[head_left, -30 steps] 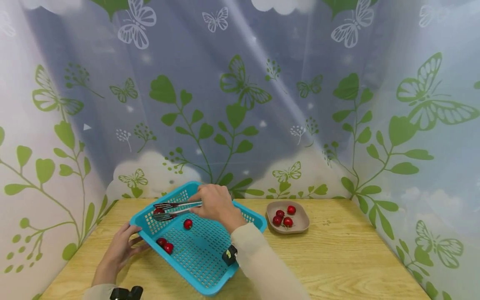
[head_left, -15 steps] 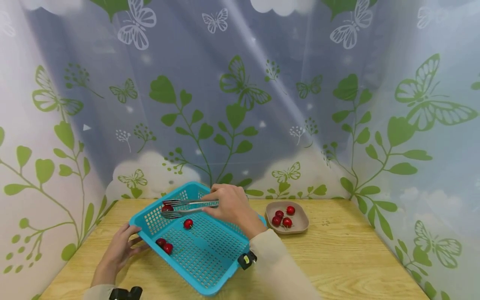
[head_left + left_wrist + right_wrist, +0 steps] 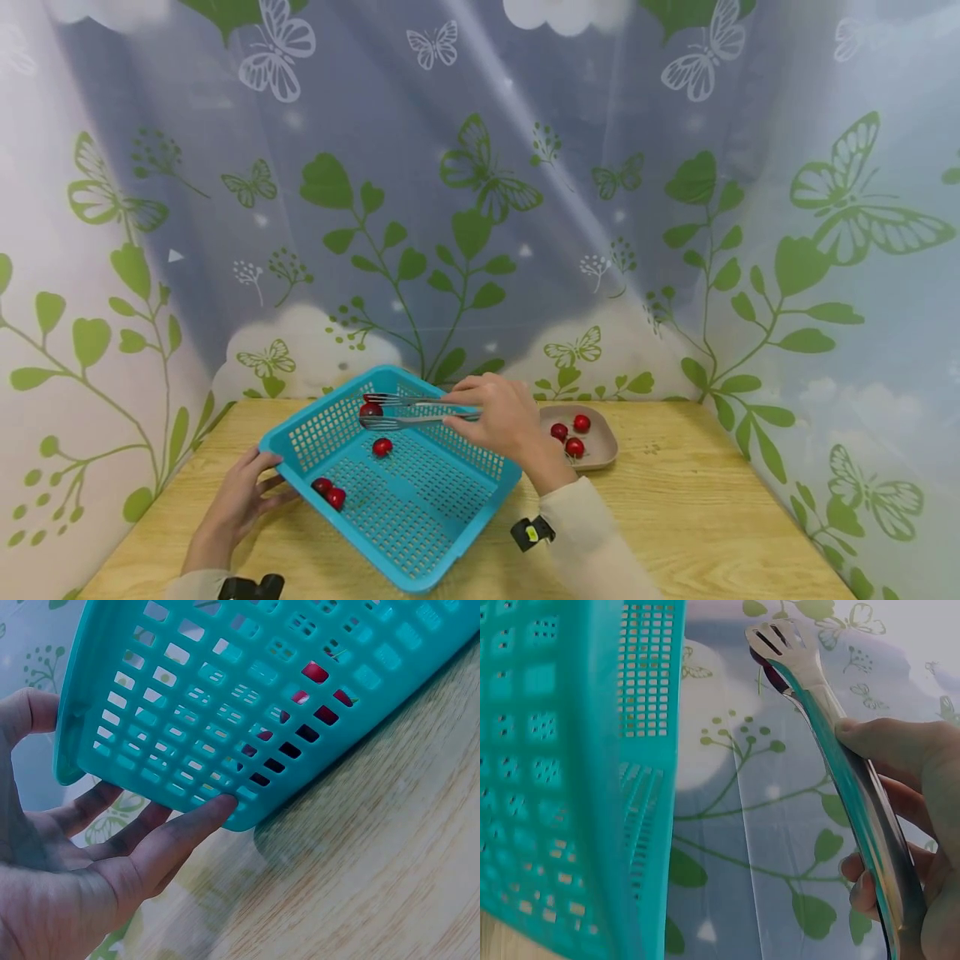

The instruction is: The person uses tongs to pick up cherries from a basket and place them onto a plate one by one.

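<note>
In the head view my left hand (image 3: pixel 236 496) grips the left corner of a blue perforated plastic basket (image 3: pixel 352 533). In the left wrist view the thumb presses the basket's wall, with fingers around the corner. My right hand (image 3: pixel 498 417) holds metal serving tongs (image 3: pixel 855 780) with slotted, fork-like ends. Between those ends sits a dark red cherry (image 3: pixel 371 410), over the basket's far side; the tongs partly hide it. One cherry (image 3: pixel 382 447) lies on the basket floor just below, and a pair, including this brighter cherry (image 3: pixel 336 498), lies by the near left wall.
Right of the basket, a beige dish (image 3: pixel 600 454) with red cherries stands on the wooden table (image 3: pixel 675 517); my right hand overlaps its left edge. A printed curtain (image 3: pixel 480 250) with leaves and butterflies rises behind the table.
My right hand has moved right, carrying the tongs and cherry from the basket's left wall toward its far side. My left hand stays at the corner.
</note>
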A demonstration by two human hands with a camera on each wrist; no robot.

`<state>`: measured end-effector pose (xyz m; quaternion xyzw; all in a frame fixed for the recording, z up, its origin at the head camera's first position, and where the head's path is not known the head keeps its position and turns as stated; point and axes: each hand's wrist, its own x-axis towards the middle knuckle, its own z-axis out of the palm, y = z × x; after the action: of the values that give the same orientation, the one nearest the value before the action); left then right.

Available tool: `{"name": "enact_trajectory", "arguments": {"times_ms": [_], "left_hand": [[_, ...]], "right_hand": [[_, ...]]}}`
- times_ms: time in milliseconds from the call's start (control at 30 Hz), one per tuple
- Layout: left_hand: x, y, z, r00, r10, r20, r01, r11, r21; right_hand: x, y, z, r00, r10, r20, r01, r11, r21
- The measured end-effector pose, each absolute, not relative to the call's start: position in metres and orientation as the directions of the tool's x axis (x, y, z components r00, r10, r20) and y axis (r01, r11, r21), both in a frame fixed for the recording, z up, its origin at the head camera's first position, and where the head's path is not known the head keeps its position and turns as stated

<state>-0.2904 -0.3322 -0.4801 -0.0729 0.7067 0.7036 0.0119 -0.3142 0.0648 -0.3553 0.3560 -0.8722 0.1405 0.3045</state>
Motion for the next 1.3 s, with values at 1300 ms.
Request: {"name": "enact_trajectory", "arguments": {"times_ms": [1300], "left_hand": [[-0.29,-0.331,-0.479,-0.989,-0.082,-0.123,-0.123,-0.01,0.992]], "right_hand": [[-0.29,0.191,-0.382,-0.666,-0.392,0.635,-0.612,0.774,-0.163]]}}
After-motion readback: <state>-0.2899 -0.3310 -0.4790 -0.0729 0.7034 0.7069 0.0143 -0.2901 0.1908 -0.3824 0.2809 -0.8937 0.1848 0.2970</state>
